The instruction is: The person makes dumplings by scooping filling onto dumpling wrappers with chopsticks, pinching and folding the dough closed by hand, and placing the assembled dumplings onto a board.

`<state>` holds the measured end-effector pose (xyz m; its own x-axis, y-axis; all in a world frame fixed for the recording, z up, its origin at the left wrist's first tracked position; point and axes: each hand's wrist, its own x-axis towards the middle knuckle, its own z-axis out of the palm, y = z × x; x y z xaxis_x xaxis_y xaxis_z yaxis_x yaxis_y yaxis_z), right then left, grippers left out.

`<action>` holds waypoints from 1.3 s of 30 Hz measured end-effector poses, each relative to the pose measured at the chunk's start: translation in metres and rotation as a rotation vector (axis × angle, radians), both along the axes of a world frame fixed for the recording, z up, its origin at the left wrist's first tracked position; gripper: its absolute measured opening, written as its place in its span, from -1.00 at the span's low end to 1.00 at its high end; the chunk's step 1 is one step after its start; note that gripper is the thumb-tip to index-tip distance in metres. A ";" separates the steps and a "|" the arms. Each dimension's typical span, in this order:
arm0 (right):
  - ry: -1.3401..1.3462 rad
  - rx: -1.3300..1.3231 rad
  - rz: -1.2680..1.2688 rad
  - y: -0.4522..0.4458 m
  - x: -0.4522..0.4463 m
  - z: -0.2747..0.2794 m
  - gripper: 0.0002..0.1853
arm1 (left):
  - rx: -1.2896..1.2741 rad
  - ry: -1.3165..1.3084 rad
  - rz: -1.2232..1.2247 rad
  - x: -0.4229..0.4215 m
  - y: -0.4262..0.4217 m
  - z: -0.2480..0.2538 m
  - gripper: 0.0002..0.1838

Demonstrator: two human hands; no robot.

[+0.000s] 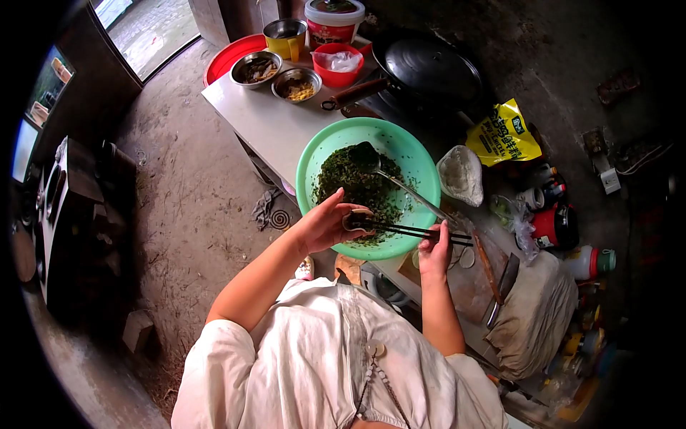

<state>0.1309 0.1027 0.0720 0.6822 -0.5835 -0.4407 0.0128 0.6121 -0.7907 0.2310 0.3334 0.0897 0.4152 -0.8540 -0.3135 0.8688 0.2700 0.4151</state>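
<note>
A green plastic basin [309, 161] holds chopped dark green filling [339, 179], and a long-handled metal ladle [407, 187] leans in it against the rim. My left hand [325, 223] is over the basin's near edge, its fingers curled around a pale round dumpling wrapper [350, 217] with dark filling in it. My right hand [434, 252] grips a pair of dark chopsticks [400, 229], their tips reaching to the wrapper. Several pale dough rounds [466, 257] lie on the board just right of my right hand.
Bowls of food [296, 84], a red tub [337, 66] and a yellow cup [284, 39] stand at the table's back. A lidded black wok [429, 71] is behind the basin. To the right lie a yellow packet [504, 134], a wooden stick [488, 268], a cleaver [506, 280] and a cloth bundle [536, 314].
</note>
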 end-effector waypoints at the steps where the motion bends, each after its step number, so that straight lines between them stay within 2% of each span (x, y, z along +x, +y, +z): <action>1: -0.009 -0.025 -0.009 0.001 0.001 -0.002 -0.71 | -0.003 0.014 0.016 0.000 0.000 0.002 -0.31; 5: -0.012 -0.041 -0.020 0.002 0.001 -0.001 -0.68 | 0.010 0.011 0.024 -0.003 0.000 0.005 -0.32; 6: -0.060 0.094 0.002 -0.005 -0.001 -0.005 -0.69 | 0.010 0.009 0.024 -0.002 0.000 0.004 -0.32; 9: 0.026 0.160 -0.062 -0.010 -0.002 -0.015 -0.74 | -0.018 -0.037 -0.006 -0.004 0.003 0.004 -0.28; 13: -0.042 0.273 -0.051 -0.006 -0.004 -0.020 -0.74 | -0.046 -0.019 0.006 -0.005 0.004 0.011 -0.29; 15: 0.004 0.245 -0.080 -0.002 -0.005 -0.017 -0.72 | -0.050 -0.006 0.015 -0.005 0.006 0.011 -0.29; 19: -0.108 0.123 -0.050 0.003 -0.005 0.000 -0.70 | -0.022 0.034 0.032 -0.004 0.007 0.003 -0.30; 21: -0.115 -0.063 -0.113 0.009 0.000 0.015 -0.70 | -0.006 0.059 0.045 -0.005 0.007 0.003 -0.31; 22: -0.117 -0.188 -0.062 0.012 -0.001 0.022 -0.70 | -0.007 0.067 0.042 -0.005 0.007 0.005 -0.31; 25: -0.124 -0.281 -0.049 0.006 0.000 0.017 -0.65 | 0.007 0.072 0.041 -0.007 0.006 0.006 -0.31; 26: -0.124 -0.282 -0.048 0.005 0.000 0.016 -0.65 | 0.024 0.070 0.046 -0.007 0.006 0.005 -0.30; 28: -0.198 -0.050 -0.121 0.000 0.001 0.016 -0.65 | 0.007 0.054 0.036 -0.006 0.007 0.001 -0.29; 32: -0.095 -0.196 -0.166 -0.005 0.000 0.016 -0.69 | -0.018 0.038 0.015 -0.004 0.009 -0.001 -0.27; 37: -0.138 -0.179 -0.067 0.003 -0.002 0.021 -0.69 | 0.011 0.035 0.011 -0.005 0.008 0.001 -0.28; 39: -0.124 -0.257 -0.066 0.008 0.001 0.027 -0.64 | 0.023 0.029 0.012 -0.004 0.006 0.002 -0.28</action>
